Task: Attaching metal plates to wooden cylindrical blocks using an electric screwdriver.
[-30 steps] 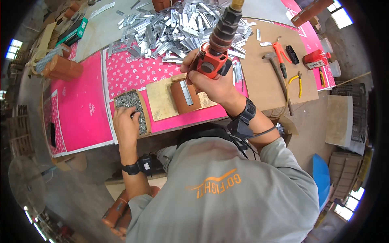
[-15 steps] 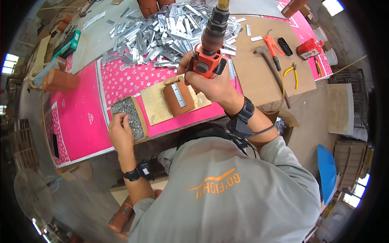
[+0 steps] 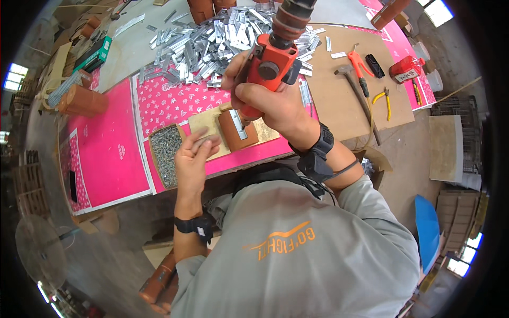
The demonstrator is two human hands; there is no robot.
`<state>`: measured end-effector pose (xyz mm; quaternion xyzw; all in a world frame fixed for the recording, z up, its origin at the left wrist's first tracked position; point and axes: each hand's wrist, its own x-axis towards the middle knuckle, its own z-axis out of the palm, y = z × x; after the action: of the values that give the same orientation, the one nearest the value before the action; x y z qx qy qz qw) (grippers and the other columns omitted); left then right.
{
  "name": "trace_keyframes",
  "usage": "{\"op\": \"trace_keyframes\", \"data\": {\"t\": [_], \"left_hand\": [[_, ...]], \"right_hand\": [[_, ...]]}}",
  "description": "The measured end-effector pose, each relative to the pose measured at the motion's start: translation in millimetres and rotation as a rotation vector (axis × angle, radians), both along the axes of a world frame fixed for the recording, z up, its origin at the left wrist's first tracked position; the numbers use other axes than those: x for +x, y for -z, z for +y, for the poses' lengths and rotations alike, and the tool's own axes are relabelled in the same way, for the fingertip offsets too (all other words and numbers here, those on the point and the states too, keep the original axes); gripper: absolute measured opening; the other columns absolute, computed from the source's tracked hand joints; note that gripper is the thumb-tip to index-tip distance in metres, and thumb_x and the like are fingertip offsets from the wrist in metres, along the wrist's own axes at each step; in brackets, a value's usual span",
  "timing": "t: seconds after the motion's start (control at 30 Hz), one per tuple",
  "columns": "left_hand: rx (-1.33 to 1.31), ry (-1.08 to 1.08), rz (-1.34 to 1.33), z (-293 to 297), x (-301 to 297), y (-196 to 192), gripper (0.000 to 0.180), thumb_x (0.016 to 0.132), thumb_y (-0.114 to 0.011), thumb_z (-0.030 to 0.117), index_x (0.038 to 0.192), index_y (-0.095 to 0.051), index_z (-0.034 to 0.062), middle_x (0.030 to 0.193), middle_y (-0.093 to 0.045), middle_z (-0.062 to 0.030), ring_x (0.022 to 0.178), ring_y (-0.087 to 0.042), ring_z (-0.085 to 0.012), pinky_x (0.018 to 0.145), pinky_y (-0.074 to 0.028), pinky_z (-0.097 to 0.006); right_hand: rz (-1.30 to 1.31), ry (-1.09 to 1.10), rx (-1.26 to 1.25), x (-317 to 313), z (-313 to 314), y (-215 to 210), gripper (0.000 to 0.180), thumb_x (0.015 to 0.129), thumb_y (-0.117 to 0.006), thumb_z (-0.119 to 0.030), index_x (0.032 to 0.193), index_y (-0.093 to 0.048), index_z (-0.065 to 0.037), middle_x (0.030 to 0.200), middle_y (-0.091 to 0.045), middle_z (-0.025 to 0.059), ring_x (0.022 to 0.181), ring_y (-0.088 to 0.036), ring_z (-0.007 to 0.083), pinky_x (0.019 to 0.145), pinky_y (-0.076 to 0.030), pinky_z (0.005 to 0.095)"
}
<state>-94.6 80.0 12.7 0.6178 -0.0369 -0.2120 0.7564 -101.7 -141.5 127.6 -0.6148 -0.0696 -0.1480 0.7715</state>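
Observation:
My right hand (image 3: 275,108) is wrapped round a red power screwdriver (image 3: 273,66), whose tip points down at a silver metal strip (image 3: 238,125). The strip lies on a curved reddish-brown piece (image 3: 228,133), which rests on a pale wooden board (image 3: 201,122). My left hand (image 3: 192,161) hovers by the board's near left side, thumb and fingers drawn together; anything between them is too small to make out. Left of it stands a shallow box of small screws (image 3: 165,159).
A heap of metal strips (image 3: 212,45) covers the table's far middle. On the right lie a hammer (image 3: 358,93), a red-handled air blow gun (image 3: 359,63), yellow pliers (image 3: 387,103) and a red bottle (image 3: 405,69). Brown cylinders (image 3: 82,100) stand at the left.
My left hand has moved right from the screw box to beside the board. My right hand has brought the screwdriver's tip down toward the strip on the brown piece.

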Motion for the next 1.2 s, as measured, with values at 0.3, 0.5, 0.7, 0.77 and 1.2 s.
{"op": "trace_keyframes", "data": {"t": [0.3, 0.5, 0.7, 0.77, 1.2], "left_hand": [[0.034, 0.079, -0.143, -34, -16, -1, 0.021, 0.103, -0.053, 0.011, 0.113, -0.060, -0.0052, 0.110, -0.071, -0.0161, 0.102, -0.069, -0.0205, 0.087, -0.057, -0.030], [0.074, 0.100, -0.182, -34, -16, 3, 0.020, 0.101, -0.056, 0.009, 0.112, -0.060, -0.0073, 0.104, -0.072, -0.0153, 0.096, -0.070, -0.0178, 0.085, -0.056, -0.028], [0.122, 0.072, -0.251, -36, -15, 3, 0.018, 0.099, -0.060, 0.008, 0.108, -0.062, -0.0073, 0.104, -0.072, -0.0125, 0.092, -0.070, -0.0166, 0.080, -0.056, -0.028], [0.136, 0.057, -0.250, -37, -14, 5, 0.016, 0.097, -0.062, 0.007, 0.107, -0.064, -0.0058, 0.105, -0.072, -0.0113, 0.093, -0.069, -0.0171, 0.079, -0.055, -0.028], [0.547, -0.033, -0.800, -63, 28, 29, 0.017, 0.081, -0.075, 0.011, 0.096, -0.076, 0.0036, 0.127, -0.059, -0.0144, 0.122, -0.047, -0.0324, 0.104, -0.037, -0.043]], "right_hand": [[0.018, -0.028, 0.148, 7, 15, -4, 0.022, 0.077, -0.060, 0.001, 0.099, -0.062, 0.003, 0.089, -0.068, 0.0115, 0.071, -0.064, 0.0141, 0.061, -0.055, 0.0287], [-0.020, -0.017, 0.117, 7, 19, 0, 0.023, 0.076, -0.058, 0.001, 0.098, -0.061, 0.002, 0.091, -0.067, 0.0116, 0.077, -0.063, 0.0155, 0.068, -0.053, 0.0307], [-0.034, -0.009, 0.073, 9, 19, 5, 0.023, 0.075, -0.058, 0.002, 0.097, -0.062, 0.002, 0.090, -0.067, 0.0110, 0.080, -0.064, 0.0162, 0.075, -0.053, 0.0321], [-0.040, -0.007, 0.062, 8, 20, 6, 0.023, 0.074, -0.058, 0.003, 0.097, -0.063, 0.002, 0.090, -0.067, 0.0108, 0.079, -0.064, 0.0160, 0.074, -0.053, 0.0314], [-0.038, 0.039, -0.050, 31, 7, 41, 0.021, 0.075, -0.061, 0.003, 0.097, -0.062, 0.002, 0.089, -0.067, 0.0065, 0.084, -0.064, 0.0124, 0.077, -0.053, 0.0294]]}}
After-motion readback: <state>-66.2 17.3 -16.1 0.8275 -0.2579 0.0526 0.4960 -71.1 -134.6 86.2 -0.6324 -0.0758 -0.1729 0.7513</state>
